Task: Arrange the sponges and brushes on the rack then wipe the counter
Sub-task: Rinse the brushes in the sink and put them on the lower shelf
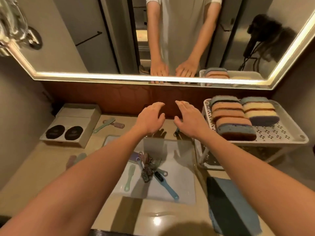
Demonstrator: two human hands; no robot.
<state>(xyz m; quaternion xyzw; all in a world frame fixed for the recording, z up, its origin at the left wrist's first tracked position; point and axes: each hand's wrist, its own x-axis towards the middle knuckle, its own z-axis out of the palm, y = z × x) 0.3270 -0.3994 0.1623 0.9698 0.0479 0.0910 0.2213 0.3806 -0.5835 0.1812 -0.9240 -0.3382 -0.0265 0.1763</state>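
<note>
My left hand (151, 117) and my right hand (188, 117) hover side by side above the back of the white sink (180, 193), fingers apart, holding nothing. Several sponges (231, 116) in orange, yellow, blue and purple lie in rows on the top tray of a white perforated rack (279, 133) at the right. In the sink lie several brushes: a blue-handled one (166, 183), a green one (129, 178) and a bristly pile (149, 165). A green brush (104, 124) and a pink one (117, 124) lie on the counter at the back left.
A cardboard box (73, 125) with two dark round lids stands at the back left. A folded blue-grey cloth (231, 203) lies on the beige counter (42, 167) at the front right. More brushes (75, 160) lie left of the sink. A lit mirror (119, 40) spans the wall.
</note>
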